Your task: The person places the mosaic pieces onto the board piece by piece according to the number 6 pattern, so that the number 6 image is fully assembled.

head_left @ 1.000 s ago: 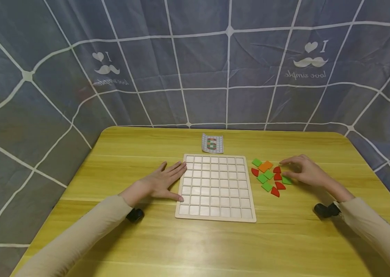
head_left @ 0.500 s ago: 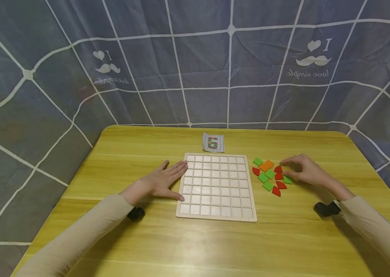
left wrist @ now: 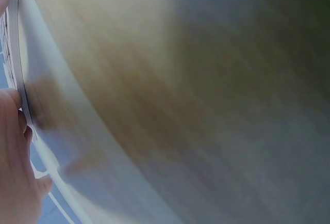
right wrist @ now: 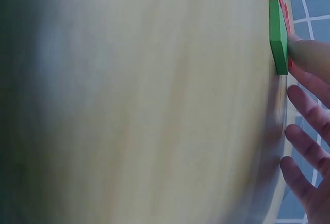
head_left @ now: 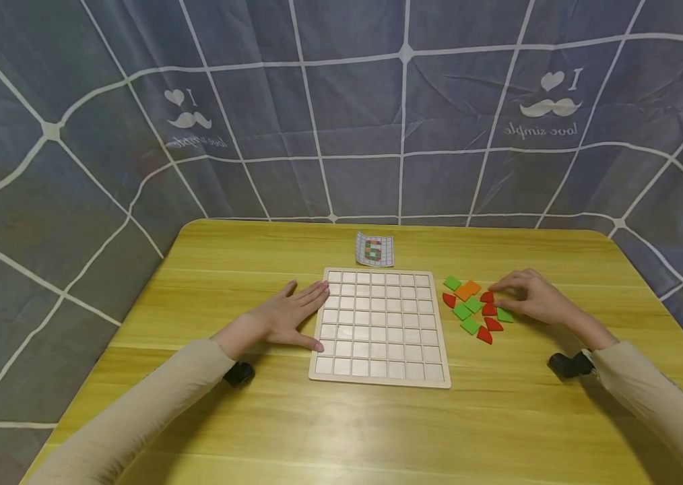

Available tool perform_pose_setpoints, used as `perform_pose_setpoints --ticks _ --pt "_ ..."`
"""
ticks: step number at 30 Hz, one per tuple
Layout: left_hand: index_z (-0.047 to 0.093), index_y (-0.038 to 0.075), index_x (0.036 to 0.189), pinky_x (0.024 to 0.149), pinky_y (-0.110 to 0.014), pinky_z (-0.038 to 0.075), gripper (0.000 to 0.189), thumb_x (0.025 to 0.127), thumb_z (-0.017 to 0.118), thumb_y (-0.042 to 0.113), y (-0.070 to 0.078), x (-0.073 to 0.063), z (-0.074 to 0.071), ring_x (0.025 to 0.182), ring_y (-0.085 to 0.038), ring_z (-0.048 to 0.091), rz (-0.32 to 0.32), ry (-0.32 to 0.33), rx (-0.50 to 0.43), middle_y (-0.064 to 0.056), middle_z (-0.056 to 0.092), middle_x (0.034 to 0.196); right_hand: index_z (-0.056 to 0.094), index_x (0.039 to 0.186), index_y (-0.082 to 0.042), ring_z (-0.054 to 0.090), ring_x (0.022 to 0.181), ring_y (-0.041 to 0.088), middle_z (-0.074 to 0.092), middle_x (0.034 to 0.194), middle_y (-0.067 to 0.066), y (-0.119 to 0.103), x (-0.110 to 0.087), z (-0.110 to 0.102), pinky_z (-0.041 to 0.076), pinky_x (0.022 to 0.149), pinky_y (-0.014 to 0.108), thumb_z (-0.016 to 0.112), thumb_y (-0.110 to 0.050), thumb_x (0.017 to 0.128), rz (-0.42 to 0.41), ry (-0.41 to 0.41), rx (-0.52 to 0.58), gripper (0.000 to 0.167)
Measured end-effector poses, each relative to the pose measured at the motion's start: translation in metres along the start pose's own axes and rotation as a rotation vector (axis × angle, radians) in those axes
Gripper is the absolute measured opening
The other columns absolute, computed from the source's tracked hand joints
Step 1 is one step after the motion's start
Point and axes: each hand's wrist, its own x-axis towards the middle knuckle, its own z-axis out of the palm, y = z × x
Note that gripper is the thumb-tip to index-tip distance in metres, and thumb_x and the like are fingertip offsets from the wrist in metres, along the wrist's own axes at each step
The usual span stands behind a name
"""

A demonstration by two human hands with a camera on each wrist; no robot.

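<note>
My left hand (head_left: pixel 289 316) lies with fingers spread at the left edge of a pale wooden grid board (head_left: pixel 378 328), fingertips and thumb on its rim. In the left wrist view that hand (left wrist: pixel 18 157) shows only at the far left edge. My right hand (head_left: pixel 532 296) is at the right side of a group of tiles, thumb and index finger pinching a red quarter-circle tile (head_left: pixel 486 296) at its right edge. Under its thumb lies a green square tile (head_left: pixel 504 315), which partly hides the fingertips (right wrist: pixel 294 43) in the right wrist view.
Several other green squares (head_left: pixel 461 312), red quarter-circles (head_left: pixel 484 335) and orange tiles (head_left: pixel 467 290) lie right of the board. Behind the board stands a small curled paper card (head_left: pixel 374 250) with a coloured grid pattern. A grey curtain (head_left: pixel 353 121) hangs behind the wooden table (head_left: pixel 366 431).
My right thumb and index finger have closed in on the red quarter-circle tile, which has shifted very slightly left. The left hand keeps its place on the board.
</note>
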Motion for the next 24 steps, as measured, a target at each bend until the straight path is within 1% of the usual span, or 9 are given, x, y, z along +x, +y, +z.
perform_pose_setpoints --ticks 5,13,21,24 --pt "-0.003 0.013 0.155 0.120 -0.055 -0.002 0.108 0.082 0.045 0.077 -0.0001 0.0005 0.0011 0.151 -0.020 -0.002 0.001 0.003 0.000 -0.004 -0.008 0.163 0.075 0.103 -0.013 0.048 0.095 0.014 0.070 0.101 0.005 0.0012 0.0005 0.0006 0.040 0.077 0.031 0.079 -0.016 0.079 0.010 -0.009 -0.003 0.024" --pt "-0.003 0.013 0.155 0.120 -0.055 -0.002 0.109 0.082 0.046 0.076 0.0000 0.0013 0.0025 0.151 -0.020 -0.002 0.003 0.015 -0.007 -0.004 -0.008 0.163 0.075 0.101 -0.014 0.049 0.094 0.014 0.070 0.100 0.004 0.0011 0.0024 0.0023 0.041 0.078 0.034 0.079 -0.017 0.079 0.009 -0.009 -0.043 0.022" --pt "-0.003 0.013 0.155 0.121 -0.054 -0.001 0.108 0.083 0.045 0.077 0.0006 0.0011 0.0032 0.151 -0.020 -0.002 0.001 0.015 0.003 -0.005 -0.008 0.163 0.075 0.101 -0.012 0.054 0.095 0.022 0.070 0.100 0.005 -0.0022 0.0027 0.0021 0.045 0.080 0.043 0.077 -0.019 0.082 0.043 -0.028 -0.082 0.021" --pt "-0.003 0.013 0.155 0.121 -0.053 -0.001 0.108 0.083 0.044 0.078 0.0001 0.0016 0.0043 0.151 -0.020 -0.003 -0.001 0.012 0.003 -0.004 -0.008 0.163 0.075 0.099 -0.011 0.056 0.095 0.023 0.070 0.098 0.004 -0.0029 0.0025 0.0019 0.046 0.080 0.043 0.077 -0.019 0.081 0.043 -0.023 -0.084 0.020"
